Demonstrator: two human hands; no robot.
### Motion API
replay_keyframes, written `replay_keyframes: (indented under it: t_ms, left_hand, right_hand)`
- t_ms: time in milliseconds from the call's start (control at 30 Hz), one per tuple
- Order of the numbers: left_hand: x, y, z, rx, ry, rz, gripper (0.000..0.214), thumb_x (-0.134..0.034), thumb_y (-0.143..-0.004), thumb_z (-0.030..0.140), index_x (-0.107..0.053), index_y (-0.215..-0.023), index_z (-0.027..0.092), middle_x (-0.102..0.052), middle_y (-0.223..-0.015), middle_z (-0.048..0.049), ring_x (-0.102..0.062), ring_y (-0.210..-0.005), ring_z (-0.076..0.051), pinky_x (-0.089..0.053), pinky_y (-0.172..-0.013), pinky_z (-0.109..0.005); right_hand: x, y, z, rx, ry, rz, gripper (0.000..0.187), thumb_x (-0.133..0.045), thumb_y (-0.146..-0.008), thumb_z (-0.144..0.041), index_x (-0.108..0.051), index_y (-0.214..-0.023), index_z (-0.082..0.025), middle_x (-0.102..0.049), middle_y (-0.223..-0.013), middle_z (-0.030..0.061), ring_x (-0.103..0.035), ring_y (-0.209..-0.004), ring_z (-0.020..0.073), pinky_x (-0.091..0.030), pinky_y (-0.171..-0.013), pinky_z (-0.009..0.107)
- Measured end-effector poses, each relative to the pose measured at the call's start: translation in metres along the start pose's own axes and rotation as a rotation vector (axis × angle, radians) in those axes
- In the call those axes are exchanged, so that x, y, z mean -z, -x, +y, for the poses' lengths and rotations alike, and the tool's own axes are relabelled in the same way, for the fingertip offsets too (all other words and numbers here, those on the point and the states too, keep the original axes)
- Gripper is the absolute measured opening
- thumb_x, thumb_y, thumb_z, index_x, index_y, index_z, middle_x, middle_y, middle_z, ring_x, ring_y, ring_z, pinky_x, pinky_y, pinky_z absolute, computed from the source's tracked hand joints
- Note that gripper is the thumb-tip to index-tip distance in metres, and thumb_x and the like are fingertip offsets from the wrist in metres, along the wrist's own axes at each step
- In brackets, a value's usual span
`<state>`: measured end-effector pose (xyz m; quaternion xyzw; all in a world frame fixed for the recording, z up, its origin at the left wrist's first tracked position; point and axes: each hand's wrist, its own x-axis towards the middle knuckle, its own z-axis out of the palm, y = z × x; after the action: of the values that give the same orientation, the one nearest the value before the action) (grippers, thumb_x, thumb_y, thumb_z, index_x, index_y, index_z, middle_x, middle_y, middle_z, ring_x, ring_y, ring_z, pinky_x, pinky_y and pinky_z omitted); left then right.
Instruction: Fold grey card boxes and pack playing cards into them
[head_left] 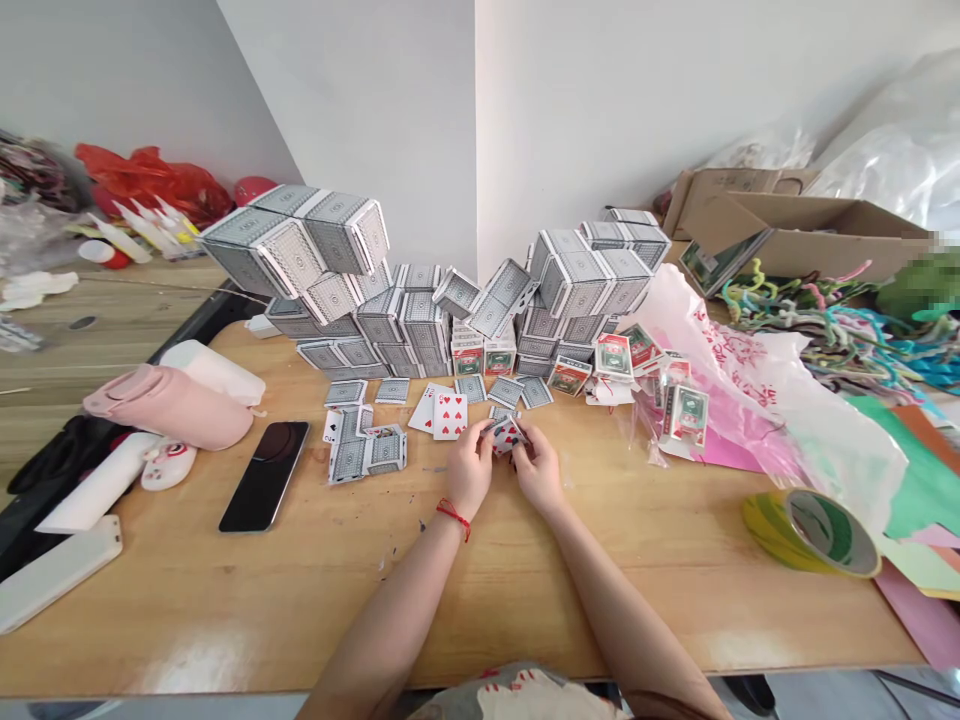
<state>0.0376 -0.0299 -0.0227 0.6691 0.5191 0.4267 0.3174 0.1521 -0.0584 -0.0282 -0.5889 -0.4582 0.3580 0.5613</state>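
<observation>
Between both hands, just above the table, are playing cards (pixel 507 434) with red hearts facing up. My left hand (pixel 470 462) pinches them at the left edge, and a red string bracelet circles that wrist. On the other side my right hand (pixel 538 468) grips the right edge, fingers closed. Two face-up heart cards (pixel 450 414) lie just left of the hands. Face-down cards (pixel 505 391) are scattered beyond them. Farther left sits a small folded-card piece (pixel 358 448). Behind, grey-patterned card blocks (pixel 405 325) are stacked in a wall against the corner.
Card boxes (pixel 613 356) and a plastic bag (pixel 780 400) lie to the right, with a yellow tape roll (pixel 761 525) nearer me. A black phone (pixel 264 477), pink bottle (pixel 176 405) and white power bank (pixel 60 572) occupy the left. An open cardboard box (pixel 832 235) stands behind pipe cleaners.
</observation>
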Motion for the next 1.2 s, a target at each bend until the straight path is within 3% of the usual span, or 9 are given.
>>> replay_keyframes:
  t_ms: [133,267,400,500,667,800,933,1033,1200]
  left_hand:
    - [0.003,-0.001,0.003,0.044,-0.018,0.018,0.026,-0.037,-0.085,0.032,-0.058,-0.089,0.017,-0.061,-0.074,-0.005,-0.055,-0.067,-0.014,-0.041,-0.063,-0.026]
    - [0.007,-0.004,0.007,0.168,0.258,-0.065,0.027,-0.044,-0.08,0.039,-0.056,-0.084,0.016,-0.059,-0.068,-0.0031,-0.054,-0.059,-0.013,-0.042,-0.054,-0.024]
    - [0.016,-0.01,0.007,0.407,0.697,-0.382,0.031,-0.048,-0.075,0.044,-0.052,-0.084,0.014,-0.059,-0.063,-0.0032,-0.056,-0.052,-0.014,-0.047,-0.05,-0.027]
    - [0.025,-0.016,0.005,0.514,0.869,-0.609,0.033,-0.052,-0.072,0.042,-0.051,-0.092,0.016,-0.061,-0.071,-0.006,-0.058,-0.057,-0.016,-0.048,-0.048,-0.028]
    - [0.034,-0.017,0.005,0.607,0.922,-0.79,0.038,-0.052,-0.074,0.045,-0.054,-0.101,0.018,-0.062,-0.08,-0.0095,-0.058,-0.06,-0.016,-0.043,-0.042,-0.022]
    - [0.034,-0.015,0.001,0.696,0.971,-0.821,0.039,-0.057,-0.071,0.045,-0.055,-0.1,0.019,-0.06,-0.072,-0.0062,-0.055,-0.053,-0.012,-0.037,-0.039,-0.019]
    - [0.033,-0.016,-0.001,0.709,0.993,-0.809,0.035,-0.061,-0.069,0.043,-0.057,-0.092,0.018,-0.056,-0.067,-0.0029,-0.049,-0.048,-0.008,-0.036,-0.04,-0.019]
    - [0.033,-0.016,0.001,0.686,0.981,-0.782,0.035,-0.064,-0.066,0.043,-0.056,-0.09,0.018,-0.056,-0.069,-0.0032,-0.049,-0.051,-0.008,-0.035,-0.041,-0.019]
    - [0.031,-0.018,0.004,0.524,0.941,-0.556,0.039,-0.065,-0.063,0.045,-0.052,-0.088,0.018,-0.057,-0.079,-0.0045,-0.05,-0.058,-0.009,-0.039,-0.048,-0.02]
  right_hand:
    - [0.001,-0.001,0.0,-0.042,-0.018,0.043,0.034,-0.044,-0.074,-0.025,-0.059,-0.103,-0.019,-0.061,-0.08,0.0042,-0.054,-0.069,0.0166,-0.044,-0.06,0.027]
    - [0.001,-0.003,-0.002,-0.077,-0.051,0.083,0.032,-0.047,-0.075,-0.033,-0.06,-0.1,-0.019,-0.059,-0.069,0.0023,-0.05,-0.058,0.0143,-0.041,-0.051,0.025]
    - [0.003,-0.004,-0.005,-0.126,-0.103,0.046,0.029,-0.05,-0.075,-0.037,-0.062,-0.093,-0.018,-0.054,-0.062,-0.0002,-0.043,-0.048,0.0109,-0.037,-0.044,0.022]
    - [0.007,-0.005,-0.007,-0.173,-0.163,-0.028,0.029,-0.052,-0.074,-0.04,-0.063,-0.088,-0.017,-0.054,-0.064,0.0001,-0.043,-0.049,0.0104,-0.036,-0.044,0.022]
    - [0.013,-0.008,-0.014,-0.074,-0.153,-0.133,0.025,-0.056,-0.073,-0.037,-0.068,-0.085,-0.02,-0.061,-0.082,0.0045,-0.054,-0.076,0.018,-0.044,-0.069,0.03]
    - [0.014,-0.008,-0.016,-0.035,-0.14,-0.161,0.021,-0.059,-0.071,-0.035,-0.069,-0.083,-0.022,-0.063,-0.089,0.0051,-0.054,-0.091,0.0217,-0.04,-0.084,0.036]
    - [0.012,-0.008,-0.007,-0.144,-0.287,-0.111,0.02,-0.059,-0.071,-0.038,-0.065,-0.071,-0.019,-0.062,-0.079,0.0045,-0.056,-0.073,0.0181,-0.045,-0.067,0.032]
    - [0.013,-0.012,0.001,-0.222,-0.514,0.024,0.021,-0.059,-0.07,-0.04,-0.058,-0.068,-0.019,-0.058,-0.066,0.0007,-0.054,-0.059,0.0145,-0.045,-0.057,0.03]
    - [0.016,-0.018,0.002,-0.24,-0.586,0.204,0.024,-0.061,-0.066,-0.037,-0.047,-0.076,-0.021,-0.061,-0.074,0.0006,-0.06,-0.067,0.0161,-0.048,-0.057,0.028]
